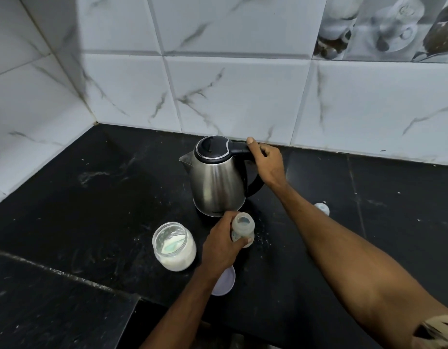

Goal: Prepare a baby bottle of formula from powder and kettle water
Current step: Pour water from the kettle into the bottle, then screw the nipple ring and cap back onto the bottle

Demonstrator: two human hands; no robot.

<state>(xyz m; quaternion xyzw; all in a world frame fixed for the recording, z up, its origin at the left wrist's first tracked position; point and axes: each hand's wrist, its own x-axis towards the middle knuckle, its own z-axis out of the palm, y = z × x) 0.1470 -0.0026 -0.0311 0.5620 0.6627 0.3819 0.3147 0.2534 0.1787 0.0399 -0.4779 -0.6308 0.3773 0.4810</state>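
Black stone counter [66, 197] runs into a corner of white marbled wall tiles. Leftmost item: an open glass jar [174, 246] holding white powder, with what appears to be a scoop inside. Just right of it, the left hand [221, 244] is wrapped around the baby bottle [243, 230], which stands upright, mouth open and facing up. A pale round lid [224, 280] lies partly under the left forearm. Directly behind the bottle stands the steel kettle [215, 177], lid closed, spout pointing left. The right hand [267, 161] curls over the kettle handle, thumb on top. A small white part [322, 209], probably the teat or cap, lies well to the right.

Key relation: the bottle mouth sits in front of the kettle and slightly right of the spout, so pouring likely requires lifting and turning the kettle. Bottle contents cannot be determined; the kettle base is hidden.
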